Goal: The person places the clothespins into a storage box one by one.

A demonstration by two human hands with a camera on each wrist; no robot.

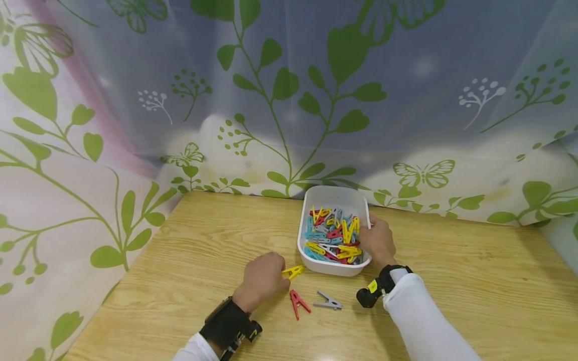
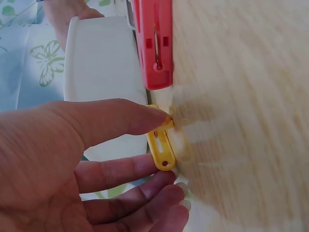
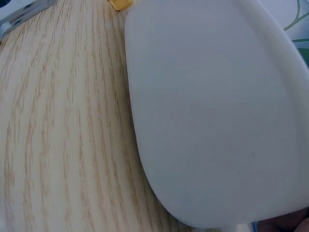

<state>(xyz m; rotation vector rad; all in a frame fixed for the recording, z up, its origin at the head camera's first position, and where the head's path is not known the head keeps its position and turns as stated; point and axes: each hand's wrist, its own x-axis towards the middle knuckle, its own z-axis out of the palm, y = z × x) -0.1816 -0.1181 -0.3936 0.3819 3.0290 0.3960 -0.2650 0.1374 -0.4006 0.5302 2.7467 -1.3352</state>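
Observation:
My left hand [image 1: 263, 277] pinches a yellow clothespin [image 1: 293, 272] between thumb and fingers, low over the table just left of a white plastic bin's [image 1: 331, 269] near corner. In the left wrist view the thumb lies across the yellow clothespin [image 2: 163, 153]. My right hand [image 1: 380, 241] grips the bin's right side at the rim; part of its fingers is hidden. Several yellow, red, blue and grey clothespins [image 1: 334, 234] lie heaped in the bin. On the table in front of it are a red clothespin [image 1: 298, 302] and a grey clothespin [image 1: 329, 301].
The bin stands on a wood-grain table [image 1: 474, 281], its far end close to a hanging cloth [image 1: 316, 100] printed with leaves and butterflies. Another printed cloth [image 1: 67, 175] hangs along the left. Each wrist wears a black camera strap [image 1: 226, 323].

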